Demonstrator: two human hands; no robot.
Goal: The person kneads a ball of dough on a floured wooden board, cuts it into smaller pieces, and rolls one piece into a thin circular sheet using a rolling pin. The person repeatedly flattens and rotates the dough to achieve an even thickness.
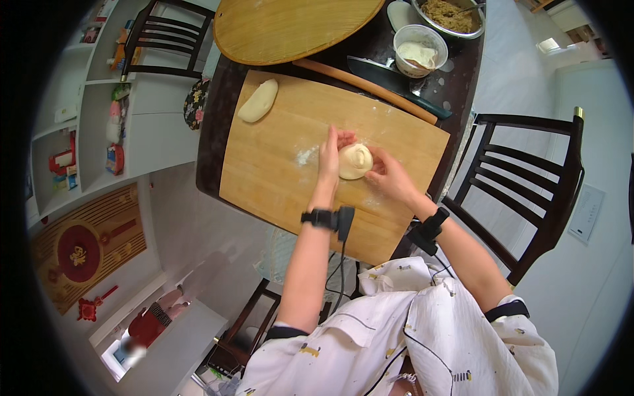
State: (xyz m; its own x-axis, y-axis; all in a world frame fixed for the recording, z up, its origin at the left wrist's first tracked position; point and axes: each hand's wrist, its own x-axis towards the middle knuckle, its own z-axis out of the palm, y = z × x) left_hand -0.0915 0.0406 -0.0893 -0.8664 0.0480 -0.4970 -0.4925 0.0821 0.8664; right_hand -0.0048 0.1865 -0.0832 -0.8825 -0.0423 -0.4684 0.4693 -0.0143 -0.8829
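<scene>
A round lump of dough (355, 163) with a small fold on top sits on the floured wooden board (284, 178). My left hand (332, 155) is cupped along its left side, fingers reaching round toward the far edge. Against its right side rest the curved fingers and thumb of my right hand (391, 177). Between them the two hands hold the dough. A longer, smooth piece of dough (258, 101) lies apart at the board's far left corner. White flour (306, 156) is scattered left of my left hand.
Along the board's far edge lie a wooden rolling pin (366, 86) and a dark-handled knife (403, 86). Beyond are a tub of white flour (417, 53), a metal bowl of brownish filling (456, 16) and a round woven tray (290, 30). Dark chairs (522, 178) stand beside the table.
</scene>
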